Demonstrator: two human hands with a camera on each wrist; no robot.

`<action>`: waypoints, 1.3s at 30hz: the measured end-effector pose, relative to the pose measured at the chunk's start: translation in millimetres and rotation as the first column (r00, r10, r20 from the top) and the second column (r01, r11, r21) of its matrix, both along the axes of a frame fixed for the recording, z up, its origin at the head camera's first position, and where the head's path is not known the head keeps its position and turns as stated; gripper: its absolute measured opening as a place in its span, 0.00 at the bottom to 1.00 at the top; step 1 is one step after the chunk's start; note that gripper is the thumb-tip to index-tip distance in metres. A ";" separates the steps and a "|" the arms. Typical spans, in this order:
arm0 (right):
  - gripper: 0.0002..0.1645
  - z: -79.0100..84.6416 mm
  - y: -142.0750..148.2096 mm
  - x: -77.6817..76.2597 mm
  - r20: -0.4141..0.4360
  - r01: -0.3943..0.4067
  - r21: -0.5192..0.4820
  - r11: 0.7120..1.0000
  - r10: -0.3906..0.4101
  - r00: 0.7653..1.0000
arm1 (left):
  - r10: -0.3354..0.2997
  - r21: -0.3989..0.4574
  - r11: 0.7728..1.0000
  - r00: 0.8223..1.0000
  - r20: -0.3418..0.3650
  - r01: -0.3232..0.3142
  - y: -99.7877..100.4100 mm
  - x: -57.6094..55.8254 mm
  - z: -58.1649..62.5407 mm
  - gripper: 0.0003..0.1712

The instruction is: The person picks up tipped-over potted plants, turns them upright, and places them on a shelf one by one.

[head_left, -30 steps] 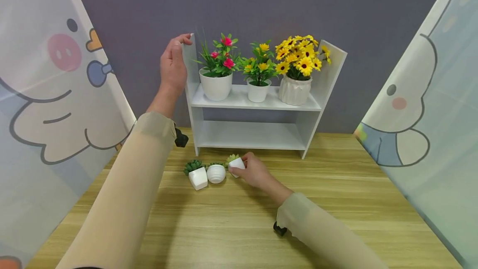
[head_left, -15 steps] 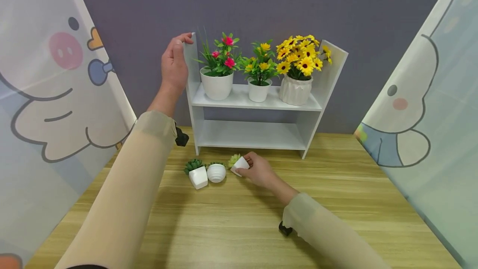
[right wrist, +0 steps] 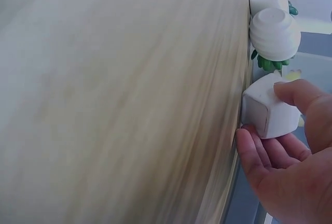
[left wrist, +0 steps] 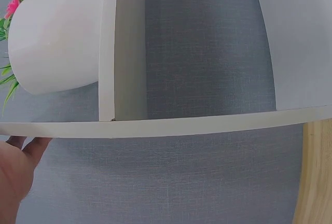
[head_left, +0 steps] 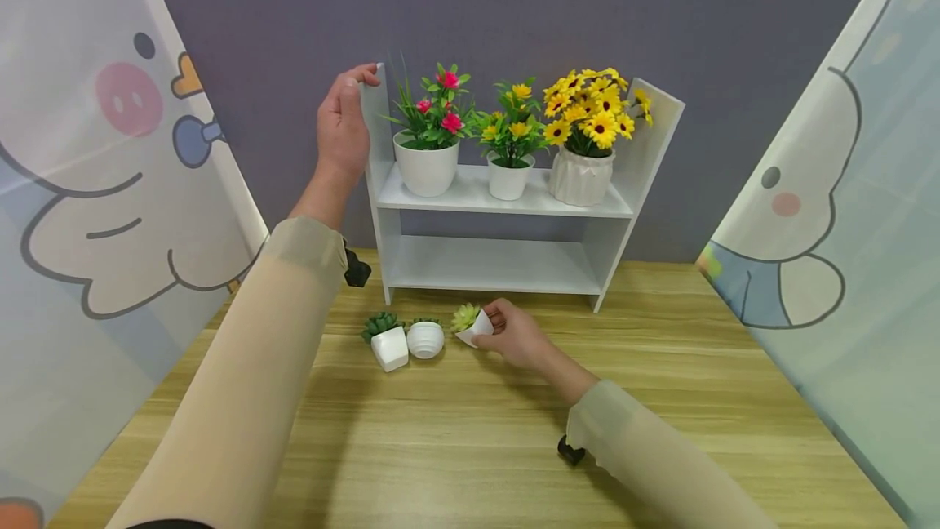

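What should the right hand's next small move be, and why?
Probably turn the pale green succulent upright: the right hand grips its white pot between thumb and fingers, and that pot is tilted, so righting it seems the sensible step.

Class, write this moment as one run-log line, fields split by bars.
right hand: holds light-green succulent by its pot | left hand: touches side of white shelf | leftmost succulent, middle succulent: lying on table
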State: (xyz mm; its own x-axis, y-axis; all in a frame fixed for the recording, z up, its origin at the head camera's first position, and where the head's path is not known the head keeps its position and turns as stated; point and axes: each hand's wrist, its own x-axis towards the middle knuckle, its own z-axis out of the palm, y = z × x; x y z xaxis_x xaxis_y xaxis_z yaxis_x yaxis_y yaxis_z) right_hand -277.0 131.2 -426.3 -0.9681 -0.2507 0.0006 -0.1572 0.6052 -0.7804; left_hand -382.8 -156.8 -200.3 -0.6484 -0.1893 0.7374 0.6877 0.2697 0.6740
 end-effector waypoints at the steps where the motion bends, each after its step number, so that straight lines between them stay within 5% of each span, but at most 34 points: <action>1: 0.29 -0.6 1.2 -0.1 0.004 -0.002 -0.010 1.000 0.002 1.000 | -0.001 0.000 1.000 1.000 0.000 0.001 0.1 0.2 0.3 0.19; 19: 0.29 -8.8 19.6 -5.7 0.064 -0.099 -0.106 0.989 0.107 0.992 | -0.009 0.001 1.000 1.000 -0.001 0.009 0.0 0.1 -0.4 0.20; 39: 0.30 -11.2 24.9 -9.0 0.117 -0.086 -0.115 0.990 0.099 0.988 | 0.012 -0.024 1.000 1.000 0.009 -0.012 -0.3 -0.6 -1.7 0.18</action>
